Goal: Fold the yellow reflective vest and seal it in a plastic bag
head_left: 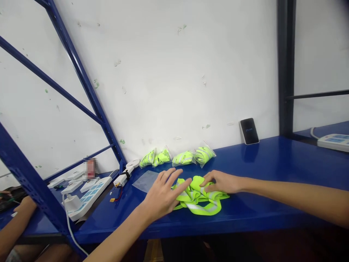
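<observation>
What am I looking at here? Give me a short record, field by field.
Surface: blue shelf
Left hand: open, fingers spread, just over the left edge of the yellow vest
Right hand: resting flat on the vest
Vest: loose, crumpled, grey reflective stripes
Behind: four bagged vests by the wall
Also: empty clear bag, phone leaning on the wall, power strip
Far left: another person's hand
</observation>
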### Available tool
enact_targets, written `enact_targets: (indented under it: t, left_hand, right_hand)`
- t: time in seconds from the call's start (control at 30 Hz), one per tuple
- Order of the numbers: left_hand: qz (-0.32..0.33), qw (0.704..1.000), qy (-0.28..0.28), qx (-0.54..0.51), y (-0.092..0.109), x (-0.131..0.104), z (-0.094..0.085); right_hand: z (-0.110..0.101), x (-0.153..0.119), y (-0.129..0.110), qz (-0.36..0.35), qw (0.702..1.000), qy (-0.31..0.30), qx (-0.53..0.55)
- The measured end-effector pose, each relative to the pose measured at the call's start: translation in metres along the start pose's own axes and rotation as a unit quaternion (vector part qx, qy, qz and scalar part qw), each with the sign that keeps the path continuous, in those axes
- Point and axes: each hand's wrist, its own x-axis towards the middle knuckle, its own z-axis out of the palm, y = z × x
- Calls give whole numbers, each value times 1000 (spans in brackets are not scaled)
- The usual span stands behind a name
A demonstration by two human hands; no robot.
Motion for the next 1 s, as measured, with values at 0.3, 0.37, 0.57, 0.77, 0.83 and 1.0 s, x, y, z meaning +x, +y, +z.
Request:
enact_targets:
  t: [0.3,0.37,0.57,0.77,0.83,1.0]
  left_hand:
    - [19,993,50,-107,-13,-21,43]
    - [-23,993,19,-115,-10,-23,54]
    - [-142,972,-52,-178,-1,-9,66]
    - [-148,958,-112,-216,8,8,68]
    - [-131,965,-122,-190,7,12,70]
    - [-65,980,-131,-135,2,21,68]
  right_hand:
    - [-6,24,7,173,972,-18,160]
    - [-6,26,6,159,968,26,191]
    - [-16,41,-5,127,991,21,22]
    - [13,51,-10,0,912,123,-390]
    - [28,49,-5,-38,894,141,-423]
    - [27,44,4,-106,944,112,-291]
